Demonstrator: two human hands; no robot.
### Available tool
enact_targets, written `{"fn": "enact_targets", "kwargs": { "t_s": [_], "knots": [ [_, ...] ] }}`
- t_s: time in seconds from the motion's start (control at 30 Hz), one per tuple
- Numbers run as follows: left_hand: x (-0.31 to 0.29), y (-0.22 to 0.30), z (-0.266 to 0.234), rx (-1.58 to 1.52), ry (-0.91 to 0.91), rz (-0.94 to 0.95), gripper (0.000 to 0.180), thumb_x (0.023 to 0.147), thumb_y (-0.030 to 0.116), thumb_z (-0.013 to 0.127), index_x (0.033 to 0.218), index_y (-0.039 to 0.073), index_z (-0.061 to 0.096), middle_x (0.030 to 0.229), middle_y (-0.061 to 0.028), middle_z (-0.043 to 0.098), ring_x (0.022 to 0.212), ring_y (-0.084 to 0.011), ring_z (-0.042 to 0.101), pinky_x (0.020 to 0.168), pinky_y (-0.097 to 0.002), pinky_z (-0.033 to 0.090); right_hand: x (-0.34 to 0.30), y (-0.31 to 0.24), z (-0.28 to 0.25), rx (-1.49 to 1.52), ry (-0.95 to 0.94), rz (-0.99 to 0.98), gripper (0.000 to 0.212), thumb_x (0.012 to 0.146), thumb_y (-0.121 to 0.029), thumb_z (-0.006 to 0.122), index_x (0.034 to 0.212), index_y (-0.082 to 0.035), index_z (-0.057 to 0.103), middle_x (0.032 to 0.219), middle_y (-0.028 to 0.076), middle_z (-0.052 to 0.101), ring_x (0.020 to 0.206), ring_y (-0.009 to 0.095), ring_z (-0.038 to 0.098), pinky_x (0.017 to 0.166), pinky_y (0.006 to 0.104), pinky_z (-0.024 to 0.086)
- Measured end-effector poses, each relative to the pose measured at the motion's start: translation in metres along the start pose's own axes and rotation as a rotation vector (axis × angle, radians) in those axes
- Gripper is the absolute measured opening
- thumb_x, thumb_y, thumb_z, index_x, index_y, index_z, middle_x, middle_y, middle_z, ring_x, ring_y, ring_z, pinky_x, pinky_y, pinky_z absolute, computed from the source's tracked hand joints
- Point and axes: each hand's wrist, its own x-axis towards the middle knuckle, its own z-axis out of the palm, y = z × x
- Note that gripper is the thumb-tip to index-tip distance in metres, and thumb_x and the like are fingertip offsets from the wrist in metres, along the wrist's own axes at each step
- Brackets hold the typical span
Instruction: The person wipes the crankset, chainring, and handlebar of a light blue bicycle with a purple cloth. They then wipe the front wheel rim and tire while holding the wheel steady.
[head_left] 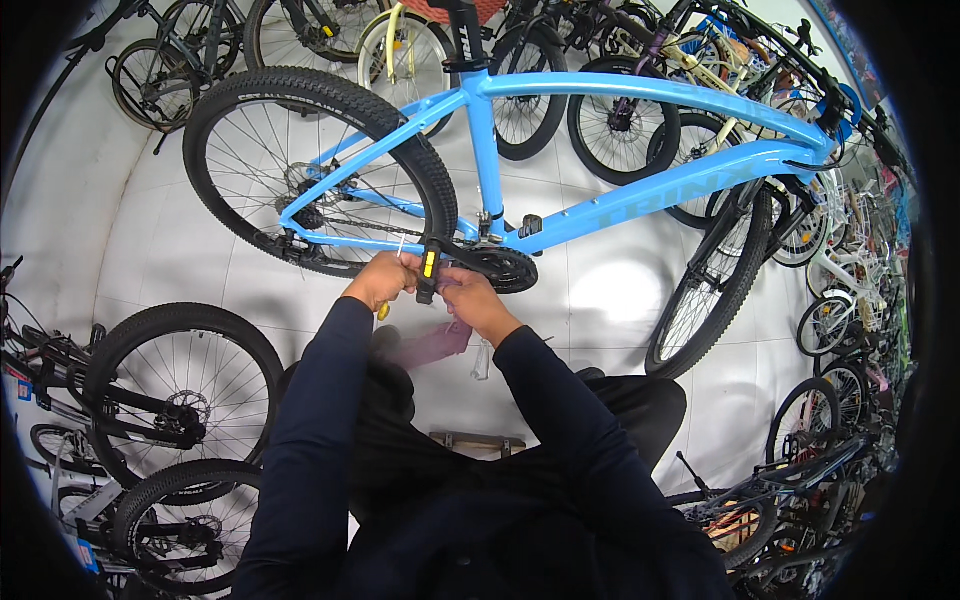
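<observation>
A blue mountain bike [482,150] stands across the floor in front of me, its rear wheel [215,185] to the left. Its black pedal [430,263] with a yellow reflector sits between my hands, beside the crankset [505,268]. My left hand [383,280] is closed around a thin tool with a yellow end [383,312]; a pale, narrow rod sticks up past the fingers. On the pedal's other side my right hand [478,302] is closed on a thin pinkish-purple sheet [440,345], which hangs down blurred. The fingertips at the pedal are partly hidden.
Parked bikes surround the spot: a row behind the blue frame, a black wheel [180,320] at left, more at right. A small clear plastic piece [482,362] lies near my knees. Below, a brownish flat bar [475,442] is between my legs.
</observation>
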Motion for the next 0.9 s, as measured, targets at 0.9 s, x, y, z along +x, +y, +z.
{"fn": "enact_targets", "kwargs": {
  "t_s": [0.9],
  "knots": [
    [-0.060,0.068,-0.008,-0.280,0.905,0.864,0.011,0.099,0.001,0.064,0.110,-0.002,0.065,0.096,-0.0050,0.068,0.079,-0.0101,0.061,0.074,-0.0253,0.051,-0.004,0.025,-0.001,0.099,-0.049,0.136,0.023,0.095,-0.011,0.069,0.116,-0.003,0.073,0.095,0.006,0.073,0.085,0.016,0.066,0.078,0.0333,0.053]
  ]
}}
